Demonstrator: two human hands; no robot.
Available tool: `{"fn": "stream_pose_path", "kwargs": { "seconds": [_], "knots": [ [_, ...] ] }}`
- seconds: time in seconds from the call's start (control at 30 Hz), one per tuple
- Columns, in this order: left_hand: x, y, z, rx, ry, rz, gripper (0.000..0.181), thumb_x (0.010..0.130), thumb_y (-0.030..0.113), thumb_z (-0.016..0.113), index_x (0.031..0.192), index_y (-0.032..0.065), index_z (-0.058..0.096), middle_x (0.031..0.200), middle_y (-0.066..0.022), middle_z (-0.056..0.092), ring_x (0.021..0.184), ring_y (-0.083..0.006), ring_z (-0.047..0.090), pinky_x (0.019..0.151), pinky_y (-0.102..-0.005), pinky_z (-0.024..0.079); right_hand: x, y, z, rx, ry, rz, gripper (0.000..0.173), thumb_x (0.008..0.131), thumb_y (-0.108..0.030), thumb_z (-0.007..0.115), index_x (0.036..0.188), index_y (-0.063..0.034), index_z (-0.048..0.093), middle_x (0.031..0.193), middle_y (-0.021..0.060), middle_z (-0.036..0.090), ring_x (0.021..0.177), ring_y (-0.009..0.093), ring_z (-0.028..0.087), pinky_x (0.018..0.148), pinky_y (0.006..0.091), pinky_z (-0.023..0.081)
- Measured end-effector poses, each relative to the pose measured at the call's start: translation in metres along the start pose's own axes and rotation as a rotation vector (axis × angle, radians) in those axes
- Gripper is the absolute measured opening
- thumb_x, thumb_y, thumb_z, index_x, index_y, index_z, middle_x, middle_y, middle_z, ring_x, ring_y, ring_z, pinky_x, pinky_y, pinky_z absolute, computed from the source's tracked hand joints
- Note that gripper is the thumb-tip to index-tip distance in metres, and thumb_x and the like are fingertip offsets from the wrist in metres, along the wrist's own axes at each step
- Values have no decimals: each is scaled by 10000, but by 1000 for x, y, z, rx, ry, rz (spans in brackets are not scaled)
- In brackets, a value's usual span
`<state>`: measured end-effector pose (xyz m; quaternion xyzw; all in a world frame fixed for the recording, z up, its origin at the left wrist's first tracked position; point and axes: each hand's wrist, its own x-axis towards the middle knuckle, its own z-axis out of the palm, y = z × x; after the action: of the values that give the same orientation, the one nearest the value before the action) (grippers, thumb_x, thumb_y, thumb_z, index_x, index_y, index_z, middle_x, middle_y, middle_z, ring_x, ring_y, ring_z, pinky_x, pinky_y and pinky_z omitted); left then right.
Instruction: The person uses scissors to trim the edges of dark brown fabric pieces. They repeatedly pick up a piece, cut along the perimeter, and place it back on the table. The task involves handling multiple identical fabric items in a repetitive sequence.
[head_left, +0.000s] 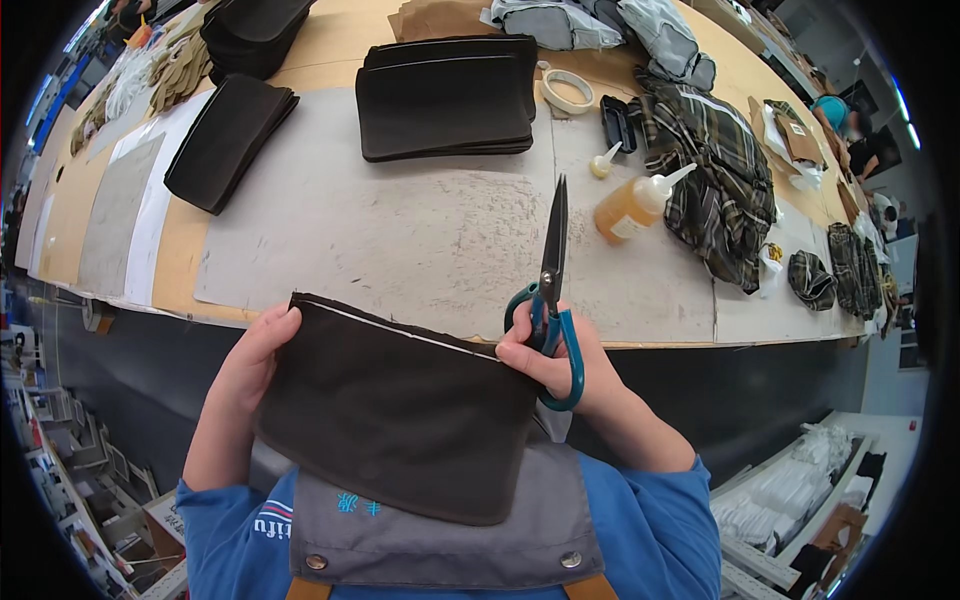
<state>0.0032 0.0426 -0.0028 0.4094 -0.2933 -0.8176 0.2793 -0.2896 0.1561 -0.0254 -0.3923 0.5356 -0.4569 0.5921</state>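
Observation:
A dark brown panel (405, 405), fabric or leather, hangs in front of my apron, with a white strip along its upper edge. My left hand (259, 352) grips its upper left corner, thumb on the near face. At the other end of that edge, my right hand (566, 360) pinches the corner between thumb and finger. The same hand carries scissors (555, 300) with teal handles, looped around the fingers, blades pointing up and away over the table. The fingers behind the panel are hidden.
On the worktable (375, 225) sit a stack of dark panels (450, 105) and another stack (229, 142) to the left. An amber bottle (630, 210), a small bottle (604, 161), a tape roll (568, 91) and plaid fabric pieces (709, 180) lie right. A person (832, 112) is far right.

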Motion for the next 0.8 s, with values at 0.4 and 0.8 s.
{"fn": "stream_pose_path", "kwargs": {
  "seconds": [0.4, 0.8],
  "knots": [
    [18, 33, -27, 575, -8, -132, 270, 889, 186, 678, 1082, 4, 623, 975, -42, 673, 874, -99, 624, 807, -267, 518, -18, -3, -26, -366, -298, 166, 527, 743, -419, 819, 923, -3, 552, 721, 15, 560, 658, 102, 520, 604, 282, 439],
    [17, 35, -21, 681, 10, -149, 303, 884, 201, 680, 1092, -11, 617, 989, -45, 670, 884, -104, 618, 817, -271, 509, -20, -12, -30, -841, -428, 43, 614, 763, -628, 693, 762, -38, 523, 695, 104, 536, 690, 283, 574, 634, 377, 449]
  ]
}}
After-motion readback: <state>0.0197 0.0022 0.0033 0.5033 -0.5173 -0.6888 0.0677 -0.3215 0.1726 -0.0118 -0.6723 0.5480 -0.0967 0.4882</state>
